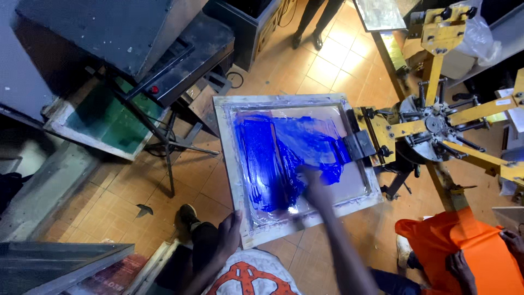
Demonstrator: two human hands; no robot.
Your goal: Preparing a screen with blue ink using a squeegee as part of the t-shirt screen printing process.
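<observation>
A white-framed printing screen [226, 147] lies flat on the yellow carousel press [436, 125], its mesh smeared with bright blue ink [273, 153]. My left hand [229, 232] grips the near left corner of the frame. My right hand [315, 186] reaches over the mesh and is blurred with motion; it seems to hold a dark squeegee handle in the ink, though the tool itself is hard to make out.
Another person's hands hold orange cloth [469, 257] at the lower right. A green-meshed screen [103, 120] leans at the left under a dark grey machine [131, 38]. Someone's legs [311, 22] stand on the tiled floor at the top.
</observation>
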